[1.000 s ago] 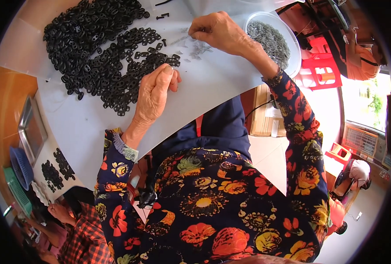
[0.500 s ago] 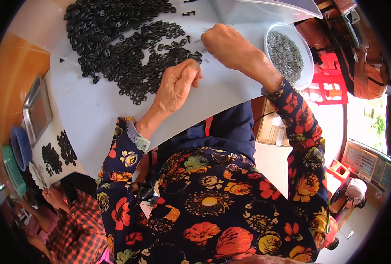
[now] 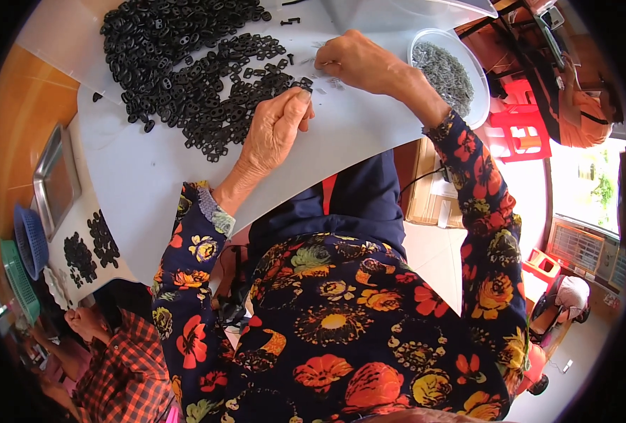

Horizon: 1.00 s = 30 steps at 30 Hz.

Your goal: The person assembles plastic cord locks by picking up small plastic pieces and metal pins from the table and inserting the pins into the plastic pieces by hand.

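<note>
Left hand (image 3: 276,132) near pieces (image 3: 186,99): small, black, oval, two-holed.

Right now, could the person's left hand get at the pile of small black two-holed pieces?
Probably yes: the left hand is close beside the black pile, with nothing visible blocking it; the right hand is off to the side. The curled left hand may need to open.

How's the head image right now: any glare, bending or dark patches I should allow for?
Head view: the window at right is blown out white; the table edge looks bowed; corners fall to black; small clear pieces by the right hand look faint.
</note>
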Motion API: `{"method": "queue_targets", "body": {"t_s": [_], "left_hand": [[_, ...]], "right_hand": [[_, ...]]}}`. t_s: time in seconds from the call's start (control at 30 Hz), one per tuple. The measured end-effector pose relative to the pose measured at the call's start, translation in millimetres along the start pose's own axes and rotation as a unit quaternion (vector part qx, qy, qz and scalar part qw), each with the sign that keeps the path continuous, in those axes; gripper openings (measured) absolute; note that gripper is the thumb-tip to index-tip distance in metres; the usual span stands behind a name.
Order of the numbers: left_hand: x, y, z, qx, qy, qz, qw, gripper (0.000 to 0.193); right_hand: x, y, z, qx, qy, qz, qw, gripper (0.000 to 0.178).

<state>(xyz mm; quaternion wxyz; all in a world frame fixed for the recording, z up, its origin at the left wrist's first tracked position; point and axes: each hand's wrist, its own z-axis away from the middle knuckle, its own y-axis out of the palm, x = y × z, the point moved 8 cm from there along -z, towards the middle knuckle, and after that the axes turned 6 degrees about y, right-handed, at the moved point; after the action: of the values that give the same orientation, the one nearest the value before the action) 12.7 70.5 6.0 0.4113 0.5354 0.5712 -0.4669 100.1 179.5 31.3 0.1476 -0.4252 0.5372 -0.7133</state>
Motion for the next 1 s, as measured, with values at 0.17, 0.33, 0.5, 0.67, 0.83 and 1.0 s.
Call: {"method": "queue_targets", "body": {"t_s": [0.17, 0.33, 0.5, 0.67, 0.83, 1.0], "left_hand": [[4.3, -0.7, 2.5, 0.004, -0.051, -0.009, 0.999, 0.045], [2.8, 1.5, 1.5, 0.005, -0.045, 0.001, 0.999, 0.045], [-1.2, 0.6, 1.0, 0.000, -0.041, 0.001, 0.999, 0.047], [-2.0, -1.5, 2.2, 0.005, -0.016, 0.007, 1.000, 0.040], [0.2, 0.4, 3.9, -0.003, -0.032, 0.022, 0.999, 0.043], [-2.9, 3.9, 1.6, 0.003, -0.009, 0.028, 1.000, 0.037]], "right_hand": [[17.5, -1.7, 2.2, 0.005, 0.007, 0.046, 0.999, 0.014], [10.8, 1.4, 0.7, -0.005, -0.020, 0.061, 0.998, 0.014], [5.8, 1.5, 1.6, 0.018, -0.043, 0.015, 0.999, 0.012], [13.3, 9.0, 5.1, 0.004, -0.073, 0.058, 0.996, 0.010], [30.8, 6.9, 12.9, -0.052, -0.134, 0.137, 0.980, 0.004], [17.8, 2.9, 4.3, -0.071, -0.046, 0.146, 0.986, 0.004]]}}
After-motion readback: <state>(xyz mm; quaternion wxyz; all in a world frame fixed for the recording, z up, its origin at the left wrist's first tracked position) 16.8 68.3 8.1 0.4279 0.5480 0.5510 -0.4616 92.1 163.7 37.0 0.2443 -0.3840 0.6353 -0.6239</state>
